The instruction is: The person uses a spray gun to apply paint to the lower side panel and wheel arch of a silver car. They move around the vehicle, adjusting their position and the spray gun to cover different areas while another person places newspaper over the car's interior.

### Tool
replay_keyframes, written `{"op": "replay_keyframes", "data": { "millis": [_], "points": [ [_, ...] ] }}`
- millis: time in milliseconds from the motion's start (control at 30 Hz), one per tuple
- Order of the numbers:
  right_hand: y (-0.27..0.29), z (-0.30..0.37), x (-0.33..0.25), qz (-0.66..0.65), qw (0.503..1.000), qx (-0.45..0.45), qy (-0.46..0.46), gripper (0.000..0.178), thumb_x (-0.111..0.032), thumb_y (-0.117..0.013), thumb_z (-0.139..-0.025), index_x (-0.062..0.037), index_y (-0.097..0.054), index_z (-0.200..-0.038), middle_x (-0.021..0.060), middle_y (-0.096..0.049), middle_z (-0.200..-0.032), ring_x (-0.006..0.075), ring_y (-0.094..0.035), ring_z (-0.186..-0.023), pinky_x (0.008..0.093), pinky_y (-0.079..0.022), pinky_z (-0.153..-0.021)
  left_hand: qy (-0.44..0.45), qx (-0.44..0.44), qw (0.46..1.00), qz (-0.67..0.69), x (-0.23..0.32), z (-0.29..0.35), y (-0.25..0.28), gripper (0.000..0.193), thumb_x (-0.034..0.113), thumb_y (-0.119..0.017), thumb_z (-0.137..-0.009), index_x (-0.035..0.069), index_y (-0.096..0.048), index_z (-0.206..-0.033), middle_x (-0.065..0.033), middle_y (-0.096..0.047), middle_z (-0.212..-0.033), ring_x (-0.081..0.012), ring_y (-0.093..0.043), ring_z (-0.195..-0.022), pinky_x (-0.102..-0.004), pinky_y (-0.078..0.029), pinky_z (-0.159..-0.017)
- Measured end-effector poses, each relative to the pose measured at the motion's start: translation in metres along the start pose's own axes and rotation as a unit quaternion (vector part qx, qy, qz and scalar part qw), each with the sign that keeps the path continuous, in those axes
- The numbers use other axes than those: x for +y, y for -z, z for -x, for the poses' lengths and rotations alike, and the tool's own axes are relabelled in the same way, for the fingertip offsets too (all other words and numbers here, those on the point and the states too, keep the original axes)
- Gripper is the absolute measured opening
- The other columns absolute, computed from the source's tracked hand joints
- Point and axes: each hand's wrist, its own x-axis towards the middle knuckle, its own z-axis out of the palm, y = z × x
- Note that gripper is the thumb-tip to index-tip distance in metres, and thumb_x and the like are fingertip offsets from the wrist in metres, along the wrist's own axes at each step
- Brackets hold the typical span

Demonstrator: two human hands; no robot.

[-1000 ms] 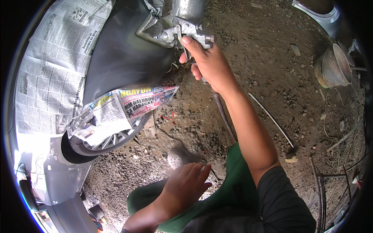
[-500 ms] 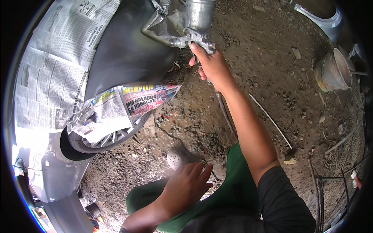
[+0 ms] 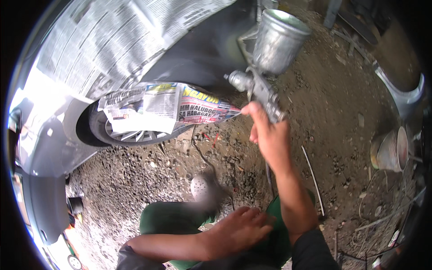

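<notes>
Right hand (image 3: 272, 137) wrapped round a metal spray gun (image 3: 263, 92), upper right of centre, nozzle facing left by the dark car panel (image 3: 202, 54); spraying step, seemingly. Left hand (image 3: 240, 229), lower centre, loosely bent (palm hidden, can't tell its grip). Next move calls for a level cup, steady wrist.

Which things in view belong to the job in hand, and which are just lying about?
Belong to the job: spray gun, held in the right hand; its metal cup; newspaper sheets; dark car panel.
Seemingly lying about: bucket; white rod.
</notes>
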Motion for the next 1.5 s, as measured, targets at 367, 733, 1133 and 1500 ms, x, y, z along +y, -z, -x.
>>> {"op": "replay_keyframes", "data": {
  "millis": [367, 733, 1133, 1500],
  "points": [
    [-0.051, 0.035, 0.017, 0.05, 0.994, -0.082, 0.052, 0.029, -0.02, -0.07, -0.1, -0.0022, -0.061, -0.122, 0.0106, -0.068, -0.099, 0.0197, -0.068, -0.083, 0.0324, -0.052, -0.073, -0.047, 0.081, 0.996, 0.0, 0.014, -0.003, 0.014, 0.043, 0.017, -0.059, -0.086, -0.003, -0.064, -0.123, -0.0055, -0.066, -0.098, -0.0154, -0.066, -0.08, -0.027, -0.049, -0.067],
    [-0.064, 0.024, 0.03, 0.031, 0.997, -0.055, 0.051, 0.028, -0.02, -0.071, -0.099, -0.0005, -0.061, -0.117, 0.0089, -0.068, -0.094, 0.0178, -0.066, -0.082, 0.0325, -0.052, -0.072, -0.043, 0.087, 0.994, -0.046, 0.005, 0.001, 0.013, 0.038, 0.021, -0.062, -0.086, -0.001, -0.067, -0.117, -0.0003, -0.063, -0.091, -0.0123, -0.062, -0.085, -0.0252, -0.045, -0.065],
    [-0.076, 0.03, 0.031, 0.005, 0.993, -0.091, 0.08, 0.022, -0.016, -0.07, -0.099, -0.0018, -0.063, -0.114, 0.0015, -0.065, -0.092, 0.0057, -0.054, -0.061, 0.0225, -0.045, -0.049, -0.035, 0.097, 0.994, -0.029, -0.001, 0.005, 0.014, 0.038, 0.02, -0.062, -0.087, -0.001, -0.066, -0.117, -0.0009, -0.062, -0.09, -0.0124, -0.062, -0.083, -0.0251, -0.047, -0.065],
    [-0.083, 0.034, 0.027, 0.004, 0.99, -0.125, 0.065, 0.032, -0.02, -0.073, -0.097, -0.002, -0.058, -0.119, 0.0131, -0.067, -0.101, 0.0246, -0.07, -0.085, 0.035, -0.054, -0.074, -0.029, 0.098, 0.994, -0.041, -0.003, 0.007, 0.011, 0.037, 0.019, -0.062, -0.086, -0.001, -0.067, -0.117, -0.0013, -0.063, -0.09, -0.0136, -0.061, -0.083, -0.0254, -0.048, -0.065]
  ]
}}
